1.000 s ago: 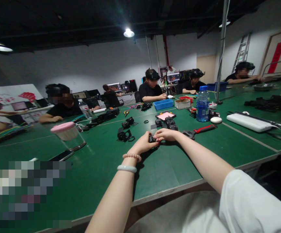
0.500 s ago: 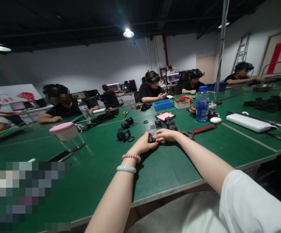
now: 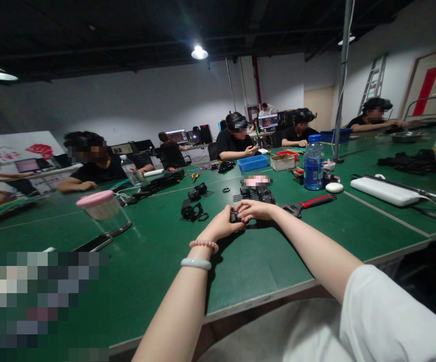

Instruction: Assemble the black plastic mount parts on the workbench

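Observation:
Close together over the green table, both hands work at one small black part (image 3: 234, 216). My left hand (image 3: 221, 221) is closed around it from the left, thumb along the near side. From the right, the bent fingers of my right hand (image 3: 254, 210) press on the same part; its exact kind is mostly hidden by the fingers. Just beyond my hands lie black parts (image 3: 266, 195) and a pinkish tray (image 3: 255, 180). To the left are black ring-shaped parts (image 3: 191, 211) and a small black ring (image 3: 226, 189).
An adjustable wrench (image 3: 310, 203) with a red handle lies right of my hands. Behind it stand a blue bottle (image 3: 314, 166) and a blue bin (image 3: 252, 163). A white power bank (image 3: 387, 191) is further right, a pink-lidded cup (image 3: 99, 206) left. Several people sit around the table.
Both hands stay in nearly the same place on the black part. The fingers of my right hand have shifted slightly over it.

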Demonstrator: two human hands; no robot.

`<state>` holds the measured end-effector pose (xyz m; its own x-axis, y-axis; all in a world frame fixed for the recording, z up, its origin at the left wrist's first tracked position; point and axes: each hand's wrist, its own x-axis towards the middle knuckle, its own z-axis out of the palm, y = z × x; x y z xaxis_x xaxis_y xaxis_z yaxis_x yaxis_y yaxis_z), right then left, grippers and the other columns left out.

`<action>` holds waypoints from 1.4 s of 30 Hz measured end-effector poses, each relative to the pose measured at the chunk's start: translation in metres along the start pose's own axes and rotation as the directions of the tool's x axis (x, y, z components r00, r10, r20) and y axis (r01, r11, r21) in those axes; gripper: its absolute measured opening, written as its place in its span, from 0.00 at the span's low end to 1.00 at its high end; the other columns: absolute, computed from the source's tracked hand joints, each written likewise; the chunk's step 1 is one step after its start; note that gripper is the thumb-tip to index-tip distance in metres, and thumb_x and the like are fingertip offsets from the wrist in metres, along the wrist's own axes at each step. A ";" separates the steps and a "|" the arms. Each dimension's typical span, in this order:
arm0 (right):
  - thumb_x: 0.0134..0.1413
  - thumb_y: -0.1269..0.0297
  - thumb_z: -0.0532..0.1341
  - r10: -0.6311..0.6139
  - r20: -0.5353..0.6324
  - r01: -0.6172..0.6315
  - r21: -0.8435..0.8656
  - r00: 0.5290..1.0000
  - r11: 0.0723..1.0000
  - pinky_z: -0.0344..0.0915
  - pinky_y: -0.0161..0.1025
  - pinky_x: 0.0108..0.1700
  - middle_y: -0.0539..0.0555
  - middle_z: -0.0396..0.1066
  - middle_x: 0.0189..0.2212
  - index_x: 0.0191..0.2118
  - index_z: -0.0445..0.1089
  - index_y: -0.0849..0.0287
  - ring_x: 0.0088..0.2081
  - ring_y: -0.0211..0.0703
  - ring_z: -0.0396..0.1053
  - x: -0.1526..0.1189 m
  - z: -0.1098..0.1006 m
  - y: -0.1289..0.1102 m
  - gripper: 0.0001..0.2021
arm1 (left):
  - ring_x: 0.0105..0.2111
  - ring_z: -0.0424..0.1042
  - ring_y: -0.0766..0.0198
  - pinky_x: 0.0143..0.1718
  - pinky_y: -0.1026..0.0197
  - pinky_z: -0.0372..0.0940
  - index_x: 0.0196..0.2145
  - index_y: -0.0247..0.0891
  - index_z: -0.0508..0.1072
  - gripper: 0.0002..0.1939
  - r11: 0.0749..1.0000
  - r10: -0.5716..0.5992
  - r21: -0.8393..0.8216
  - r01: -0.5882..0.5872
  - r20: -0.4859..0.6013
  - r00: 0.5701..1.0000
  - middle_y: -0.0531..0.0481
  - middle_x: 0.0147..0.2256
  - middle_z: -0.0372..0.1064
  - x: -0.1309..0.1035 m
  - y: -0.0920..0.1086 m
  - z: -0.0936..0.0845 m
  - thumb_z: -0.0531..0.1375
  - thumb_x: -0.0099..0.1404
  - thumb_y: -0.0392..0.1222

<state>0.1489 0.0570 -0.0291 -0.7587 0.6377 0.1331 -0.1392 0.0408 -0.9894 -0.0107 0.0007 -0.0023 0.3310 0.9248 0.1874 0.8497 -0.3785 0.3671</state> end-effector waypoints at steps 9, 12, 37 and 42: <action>0.33 0.71 0.63 -0.058 0.010 0.059 -0.162 0.998 0.985 0.60 0.29 0.25 0.43 0.58 0.22 0.35 0.57 0.57 0.21 0.28 0.61 -0.003 0.000 0.000 0.19 | 0.27 0.63 0.63 0.23 0.65 0.54 0.38 0.37 0.60 0.28 1.000 0.012 0.011 -0.011 -0.007 1.000 0.51 0.30 0.63 0.000 -0.002 0.000 0.56 0.43 0.57; 0.33 0.71 0.64 -0.050 -0.004 0.048 -0.167 0.999 0.985 0.60 0.29 0.25 0.44 0.58 0.23 0.34 0.58 0.58 0.21 0.27 0.60 -0.002 0.000 0.000 0.19 | 0.27 0.63 0.63 0.24 0.65 0.54 0.38 0.36 0.60 0.27 1.000 0.000 0.007 0.000 -0.007 1.000 0.51 0.30 0.63 0.000 -0.001 -0.001 0.56 0.43 0.56; 0.35 0.67 0.63 0.019 -0.056 -0.019 -0.010 0.998 1.000 0.59 0.29 0.25 0.46 0.61 0.20 0.29 0.61 0.63 0.20 0.28 0.62 0.004 -0.001 0.005 0.12 | 0.29 0.64 0.62 0.26 0.64 0.56 0.37 0.36 0.60 0.28 0.999 -0.038 -0.027 0.038 -0.005 0.999 0.50 0.30 0.64 -0.003 0.004 -0.002 0.55 0.43 0.59; 0.36 0.66 0.63 0.030 -0.065 -0.032 -0.018 0.997 0.999 0.59 0.29 0.25 0.46 0.61 0.18 0.27 0.62 0.65 0.20 0.28 0.61 0.004 0.001 0.004 0.10 | 0.30 0.64 0.61 0.27 0.64 0.57 0.38 0.37 0.59 0.28 0.998 -0.054 -0.032 0.054 0.006 0.999 0.49 0.32 0.64 -0.003 0.005 -0.002 0.55 0.43 0.58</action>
<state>0.1448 0.0586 -0.0323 -0.7199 0.6870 0.0990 -0.1036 0.0347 -0.9940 -0.0082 -0.0045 0.0010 0.2872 0.9440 0.1623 0.8529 -0.3291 0.4052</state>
